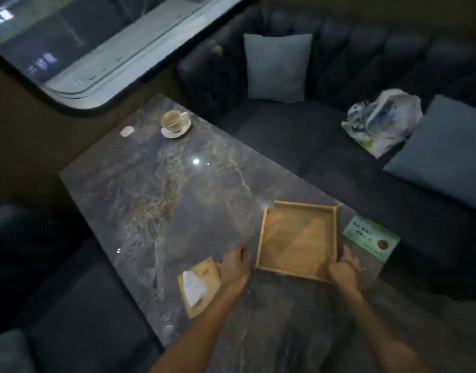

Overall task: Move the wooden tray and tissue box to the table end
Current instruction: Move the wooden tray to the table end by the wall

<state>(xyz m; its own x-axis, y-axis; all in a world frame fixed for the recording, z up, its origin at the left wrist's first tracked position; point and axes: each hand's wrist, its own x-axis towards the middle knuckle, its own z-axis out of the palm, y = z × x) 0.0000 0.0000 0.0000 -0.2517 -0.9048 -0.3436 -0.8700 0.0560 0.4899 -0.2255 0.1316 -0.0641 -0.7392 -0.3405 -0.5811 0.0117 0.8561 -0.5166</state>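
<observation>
Both arms are reaching out low over the table (161, 211), because the things I need are sitting at this near end. Going from the left, the tissue box (200, 285) is lying flat near the table's left edge with a white tissue poking up, so it is easy to pull. I am not touching it yet. Next, my left hand (235, 266) is resting between the box and the tray, fingers loosely spread and holding nothing, just beside the tray's left side. The wooden tray (299, 240) is empty, so I think it is light. My right hand (344, 267) is curling around its near right corner to get a grip. A green card (371, 236) is lying just right of it. Far off, a cup (175, 122) is waiting at the other end.
</observation>
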